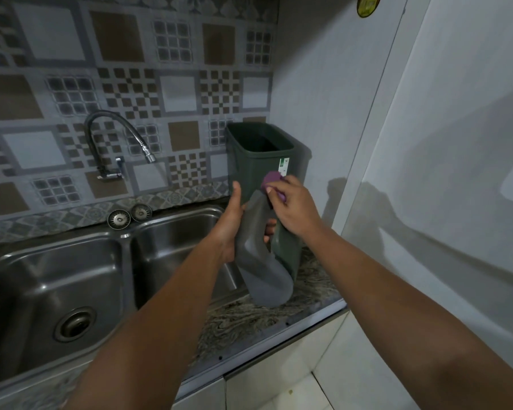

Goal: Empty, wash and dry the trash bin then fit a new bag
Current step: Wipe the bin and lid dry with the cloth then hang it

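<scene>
We have the bin (264, 161) standing upright on the counter (308, 291), tucked into the corner just right of the sink (101, 261), and its mouth shows dark and bare, with no bag in it and no rubbish that we can see. So we judge the emptying done. Whether it has been rinsed at all we cannot tell; the tap (116, 137) is not running and the basins look dry enough. In front of the bin we hold a grey bottle (258, 250), likely a cleaner, tilted with its neck up. Our left hand (231, 220) wraps the bottle's handle side, fingers curled round behind it and thumb standing up beside the neck. Our right hand (290, 205) pinches the purple cap (271, 178) at the top, fingers bent round it; it looks as if we are unscrewing or seating it, though which we cannot say. We read this as the start of the wash: soap being readied before it goes into the bin. Still ahead, by our reckoning, are the scrubbing and rinsing, the drying, and fitting a new bag. No cloth, sponge or fresh bag shows anywhere in view. Two strainers (129, 216) lie on the ledge behind the sink, well clear of our hands.
</scene>
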### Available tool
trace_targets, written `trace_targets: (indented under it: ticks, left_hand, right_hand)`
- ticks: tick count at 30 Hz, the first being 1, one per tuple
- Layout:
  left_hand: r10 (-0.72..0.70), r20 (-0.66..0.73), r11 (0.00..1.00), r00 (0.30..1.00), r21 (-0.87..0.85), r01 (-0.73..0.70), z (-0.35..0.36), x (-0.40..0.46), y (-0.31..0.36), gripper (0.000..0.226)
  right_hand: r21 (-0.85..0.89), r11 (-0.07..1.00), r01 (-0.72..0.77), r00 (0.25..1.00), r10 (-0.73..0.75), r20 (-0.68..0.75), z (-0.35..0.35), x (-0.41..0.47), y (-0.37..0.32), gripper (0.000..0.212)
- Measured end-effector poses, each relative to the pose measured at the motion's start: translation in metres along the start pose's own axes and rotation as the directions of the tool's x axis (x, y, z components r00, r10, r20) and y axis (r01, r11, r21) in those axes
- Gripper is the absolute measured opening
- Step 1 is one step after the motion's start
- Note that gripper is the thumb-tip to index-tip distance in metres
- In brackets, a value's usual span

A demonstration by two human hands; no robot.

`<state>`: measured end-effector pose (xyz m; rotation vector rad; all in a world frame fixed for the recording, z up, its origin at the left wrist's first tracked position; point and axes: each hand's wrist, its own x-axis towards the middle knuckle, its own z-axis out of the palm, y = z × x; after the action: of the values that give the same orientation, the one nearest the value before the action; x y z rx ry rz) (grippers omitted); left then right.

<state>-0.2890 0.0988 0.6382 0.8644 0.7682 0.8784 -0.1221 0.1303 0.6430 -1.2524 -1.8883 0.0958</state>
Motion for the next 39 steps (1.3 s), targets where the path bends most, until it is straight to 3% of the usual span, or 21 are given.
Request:
trace_targets:
  ticks: [3, 7, 13, 15, 19, 21, 26, 29, 31, 32, 34, 36, 37, 39]
  left_hand:
    - [0.002, 0.051, 0.986, 0.999, -0.167, 0.006, -0.009, 0.006, 0.003, 0.11]
    - [-0.005, 0.034, 0.943, 0.999, -0.333, 0.016, -0.023, 0.009, 0.009, 0.116]
    - [-0.002, 0.01, 0.947, 1.0, -0.323, 0.005, -0.032, 0.006, 0.008, 0.123]
    - [-0.008, 0.019, 0.94, 1.0, -0.34, 0.014, -0.032, 0.009, 0.004, 0.123]
    - [0.016, 0.025, 0.962, 1.0, -0.274, -0.009, -0.025, 0.019, -0.003, 0.123]
    - [0.006, -0.014, 0.965, 1.0, -0.264, -0.009, -0.022, 0.02, -0.003, 0.125]
    - [-0.009, -0.094, 0.949, 0.996, -0.315, -0.021, -0.03, 0.017, -0.004, 0.113]
    - [-0.093, -0.009, 0.937, 0.996, -0.339, 0.084, -0.039, 0.016, -0.006, 0.113]
    - [-0.125, -0.08, 0.936, 0.989, -0.339, 0.091, -0.035, 0.022, -0.006, 0.085]
    - [-0.124, -0.129, 0.938, 0.984, -0.337, 0.074, -0.036, 0.026, -0.008, 0.067]
    - [-0.109, -0.211, 0.948, 0.971, -0.317, 0.038, -0.035, 0.029, -0.008, 0.051]
    - [-0.093, -0.234, 0.931, 0.968, -0.365, 0.001, -0.037, 0.027, -0.009, 0.048]
    - [-0.083, -0.248, 0.914, 0.965, -0.405, -0.025, -0.037, 0.026, -0.01, 0.051]
    - [-0.059, -0.24, 0.861, 0.969, -0.503, -0.072, -0.035, 0.027, -0.013, 0.058]
  right_hand:
    - [-0.118, 0.976, 0.184, 0.982, -0.177, 0.067, 0.009, -0.008, -0.01, 0.032]
    - [-0.176, 0.902, 0.395, 0.918, -0.382, 0.103, 0.021, -0.025, -0.018, 0.026]
    - [-0.19, 0.778, 0.599, 0.799, -0.597, 0.071, 0.028, -0.055, -0.007, 0.017]
    - [-0.219, 0.792, 0.57, 0.819, -0.57, 0.069, 0.026, -0.051, 0.0, 0.018]
    - [-0.228, 0.925, 0.303, 0.953, -0.299, 0.054, 0.019, -0.021, 0.006, 0.028]
    - [-0.203, 0.941, 0.271, 0.962, -0.259, 0.084, 0.021, -0.014, -0.006, 0.029]
    - [-0.166, 0.837, 0.521, 0.852, -0.521, 0.047, 0.025, -0.047, -0.025, 0.018]
    - [-0.105, 0.778, 0.62, 0.783, -0.622, 0.017, 0.024, -0.078, -0.012, 0.021]
    - [-0.035, 0.847, 0.531, 0.848, -0.531, 0.008, 0.023, -0.094, 0.004, 0.026]
    - [0.029, 0.912, 0.41, 0.912, -0.41, -0.023, 0.02, -0.1, 0.013, 0.028]
    - [0.197, 0.977, 0.078, 0.995, -0.064, -0.077, 0.013, -0.103, 0.024, 0.032]
    - [0.36, 0.911, -0.203, 0.963, 0.252, -0.095, 0.007, -0.096, 0.023, 0.035]
    - [0.448, 0.852, -0.272, 0.932, 0.349, -0.099, 0.004, -0.088, 0.017, 0.036]
    - [0.515, 0.823, -0.24, 0.91, 0.375, -0.174, 0.003, -0.071, -0.002, 0.035]
